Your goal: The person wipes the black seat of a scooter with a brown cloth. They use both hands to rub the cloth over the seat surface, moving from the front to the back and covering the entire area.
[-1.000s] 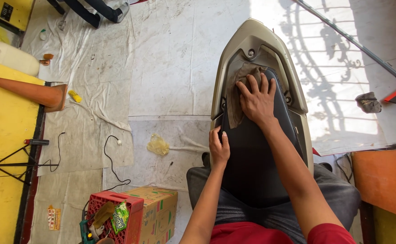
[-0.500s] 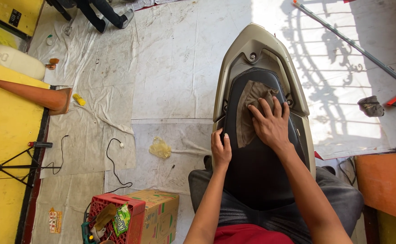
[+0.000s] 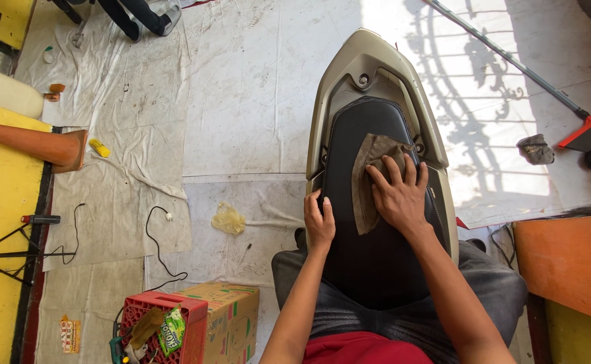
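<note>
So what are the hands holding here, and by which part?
Right hand presses flat on the brown cloth, pinning its middle to the black seat. Left hand grips the seat's left edge.

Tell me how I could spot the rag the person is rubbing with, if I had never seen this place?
Find the big beige scooter body lying on the pale floor, and the black seat set inside it. The brown rag lies on that seat, pressed flat under the right hand, while the left hand grips the seat's edge. It is the only crumpled, dull brown cloth on the smooth black surface.
</note>
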